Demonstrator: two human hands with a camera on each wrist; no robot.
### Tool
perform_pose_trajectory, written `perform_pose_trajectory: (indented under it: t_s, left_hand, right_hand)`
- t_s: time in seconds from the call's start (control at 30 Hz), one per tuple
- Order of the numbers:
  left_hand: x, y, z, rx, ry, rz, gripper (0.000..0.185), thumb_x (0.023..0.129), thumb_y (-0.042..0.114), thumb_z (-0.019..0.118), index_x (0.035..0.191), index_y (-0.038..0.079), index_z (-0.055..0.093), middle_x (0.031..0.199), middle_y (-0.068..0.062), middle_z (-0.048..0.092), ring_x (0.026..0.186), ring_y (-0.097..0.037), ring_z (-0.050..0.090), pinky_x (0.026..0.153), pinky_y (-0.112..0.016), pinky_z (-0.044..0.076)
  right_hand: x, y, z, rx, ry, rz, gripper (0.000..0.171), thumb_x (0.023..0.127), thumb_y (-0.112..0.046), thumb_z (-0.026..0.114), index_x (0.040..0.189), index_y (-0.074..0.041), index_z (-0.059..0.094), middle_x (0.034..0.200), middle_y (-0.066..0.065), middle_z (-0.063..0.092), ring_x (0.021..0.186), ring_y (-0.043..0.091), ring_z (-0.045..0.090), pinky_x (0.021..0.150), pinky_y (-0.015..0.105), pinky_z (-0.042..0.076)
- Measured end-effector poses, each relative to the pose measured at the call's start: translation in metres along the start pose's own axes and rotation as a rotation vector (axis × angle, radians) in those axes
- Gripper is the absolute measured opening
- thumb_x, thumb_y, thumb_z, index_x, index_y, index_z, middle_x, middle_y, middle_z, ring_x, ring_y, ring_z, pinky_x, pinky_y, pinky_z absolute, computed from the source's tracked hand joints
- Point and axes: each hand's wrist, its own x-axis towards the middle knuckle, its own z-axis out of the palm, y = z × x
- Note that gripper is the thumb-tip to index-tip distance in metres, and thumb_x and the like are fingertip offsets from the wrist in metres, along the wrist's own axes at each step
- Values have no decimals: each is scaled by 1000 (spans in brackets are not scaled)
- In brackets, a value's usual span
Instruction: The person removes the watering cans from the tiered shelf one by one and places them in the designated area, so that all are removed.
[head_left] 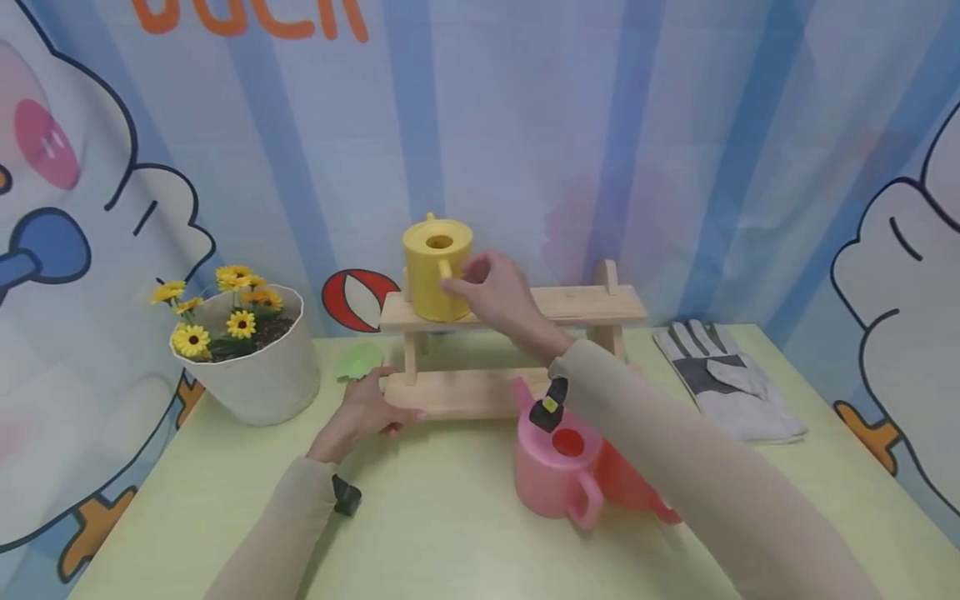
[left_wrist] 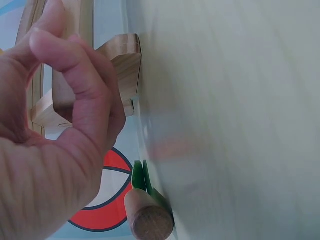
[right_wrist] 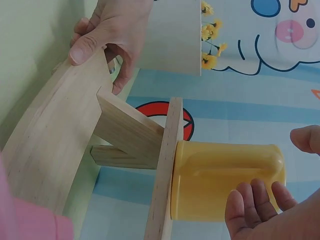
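A white pot of yellow flowers (head_left: 247, 358) stood at the desk's (head_left: 420, 525) left edge, with a green disc (head_left: 358, 362) just beside it. The left hand (head_left: 365, 410) gripped the lower board of the 2-tier wooden shelf (head_left: 480, 398), thumb on top and fingers curled under. On the upper board sat the yellow watering can (head_left: 435, 271); the right hand (head_left: 491, 292) hovered at its handle, fingers relaxed and parted (not closed on it). A pink watering can (head_left: 558, 475) stood in front, and grey work gloves (head_left: 727, 379) lay far right.
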Motion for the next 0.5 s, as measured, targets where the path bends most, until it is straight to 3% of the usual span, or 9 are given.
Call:
perform_pose_trajectory:
  t_s: [0.5]
  left_hand:
    - [1,0,-1,20,-13,-9,107,85,33,97,166,8,32,86,-9,67,60,-14,62,68,-26,50]
  right_hand:
    - [13,-3,29,14,11,77,32,103,-31,77,117,-3,74,122,11,76,105,19,66,87,33,53]
